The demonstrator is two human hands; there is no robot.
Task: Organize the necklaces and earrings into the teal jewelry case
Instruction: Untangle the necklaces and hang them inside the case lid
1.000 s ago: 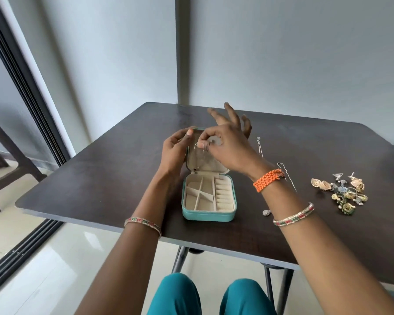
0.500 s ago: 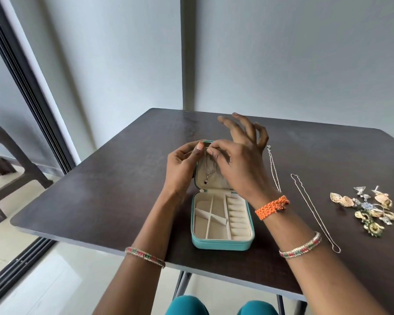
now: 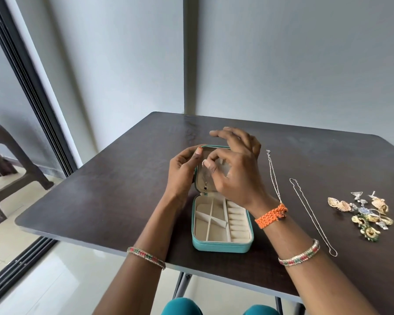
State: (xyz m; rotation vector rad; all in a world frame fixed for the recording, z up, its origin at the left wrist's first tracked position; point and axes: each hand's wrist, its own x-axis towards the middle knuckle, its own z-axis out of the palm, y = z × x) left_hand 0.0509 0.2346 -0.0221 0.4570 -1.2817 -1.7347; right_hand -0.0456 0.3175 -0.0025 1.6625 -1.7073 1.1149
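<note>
Since half a second ago the right hand (image 3: 234, 171) has drawn its thumb and forefinger lower against the lid's lining, and the small dark pendant (image 3: 205, 188) now hangs near the lid's bottom edge, just above the hinge. Nearest the person, the teal jewelry case (image 3: 222, 223) sits open on the dark bench (image 3: 100, 201), its base flat and its lid upright at the far side. The cream base holds thin dividers on the left, one of them lying askew, and one column of ring rolls on the right; no jewelry shows in any compartment. Against the lid hangs one fine necklace carrying the pendant, its chain too thin to trace fully. The right hand pinches that chain at the lining with thumb and forefinger, the other fingers spread above the lid's top edge. The left hand (image 3: 184, 169) curls round the lid's left edge, thumb tip on the upper corner, holding it upright. To the right of the case two more chains lie on the bench: one silver necklace (image 3: 273, 176) just beside the right wrist, and a second longer necklace (image 3: 312, 217) further right. Beyond it lies one heap of gold, silver and green earrings (image 3: 364, 214); their number cannot be counted.
</note>
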